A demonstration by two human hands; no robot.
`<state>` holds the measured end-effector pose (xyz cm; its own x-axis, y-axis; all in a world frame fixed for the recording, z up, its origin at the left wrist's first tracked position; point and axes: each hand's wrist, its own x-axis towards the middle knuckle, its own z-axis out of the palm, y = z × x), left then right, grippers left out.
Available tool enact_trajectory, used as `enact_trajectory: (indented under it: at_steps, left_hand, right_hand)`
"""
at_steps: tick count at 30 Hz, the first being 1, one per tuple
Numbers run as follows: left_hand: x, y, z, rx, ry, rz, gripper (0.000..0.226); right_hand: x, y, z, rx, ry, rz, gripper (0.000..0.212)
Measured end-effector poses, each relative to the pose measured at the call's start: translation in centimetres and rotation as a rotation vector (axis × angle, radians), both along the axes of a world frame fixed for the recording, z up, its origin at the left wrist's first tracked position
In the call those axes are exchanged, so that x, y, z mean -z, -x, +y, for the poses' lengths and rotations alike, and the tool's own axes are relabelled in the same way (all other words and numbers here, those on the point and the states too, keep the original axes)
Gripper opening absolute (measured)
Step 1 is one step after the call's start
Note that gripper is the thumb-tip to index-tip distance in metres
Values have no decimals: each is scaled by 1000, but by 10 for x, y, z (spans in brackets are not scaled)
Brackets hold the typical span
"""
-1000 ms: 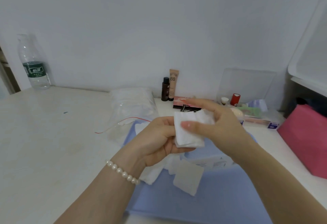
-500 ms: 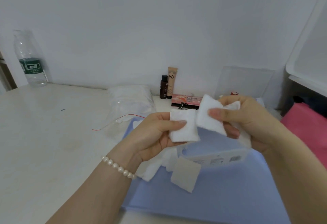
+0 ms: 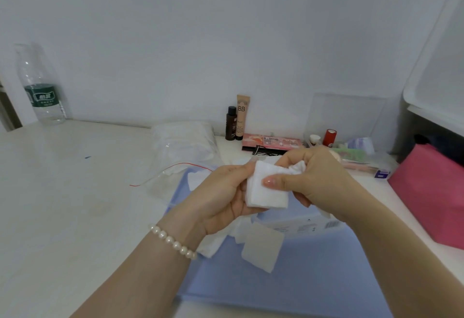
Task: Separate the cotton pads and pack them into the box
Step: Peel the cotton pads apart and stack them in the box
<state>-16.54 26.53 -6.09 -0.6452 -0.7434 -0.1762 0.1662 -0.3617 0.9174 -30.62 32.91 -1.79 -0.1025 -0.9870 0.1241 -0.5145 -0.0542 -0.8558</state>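
My left hand (image 3: pixel 221 197) holds a small stack of white square cotton pads (image 3: pixel 267 192) above a pale blue mat (image 3: pixel 313 280). My right hand (image 3: pixel 319 179) pinches the same stack from the right, thumb on the front pad, with another crumpled pad (image 3: pixel 298 167) tucked in its fingers. Loose cotton pads (image 3: pixel 262 244) lie on the mat under my hands. The pale blue box (image 3: pixel 306 224) sits just below and behind my hands, mostly hidden by them.
A clear zip bag (image 3: pixel 185 146) of more pads lies behind the mat. A water bottle (image 3: pixel 41 91) stands far left. Cosmetics (image 3: pixel 238 121), a palette (image 3: pixel 272 141) and a clear organiser (image 3: pixel 351 126) line the wall. A pink bag (image 3: pixel 431 192) sits right.
Half a second ago my right hand held a pad pulled apart to the right of the stack; now both hands have come back together on the stack.
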Motion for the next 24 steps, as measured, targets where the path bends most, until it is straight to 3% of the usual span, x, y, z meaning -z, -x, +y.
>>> enact_trajectory:
  at_steps: [7,12,16,18,20,22,24]
  left_hand:
    - [2,0,0,22,-15,-35,40]
    - [4,2,-1,45,26,-34,66]
    - [4,0,4,107,161,6,41]
    - [6,1,2,62,144,40,41]
    - [8,1,-2,-16,113,79,41]
    - [8,0,-4,-81,90,111,39]
    - [8,1,-5,-138,73,125,44]
  right_hand:
    - [2,0,0,-18,-39,-68,9]
    - [3,-1,-1,10,-44,-52,14]
    - [3,-4,-2,61,-6,-74,15]
    - [1,-2,-4,110,1,-191,32]
    - [-3,4,-7,97,-61,-489,51]
    - [-5,10,-7,25,-110,-847,51]
    - [-4,13,-6,-19,-111,-984,34]
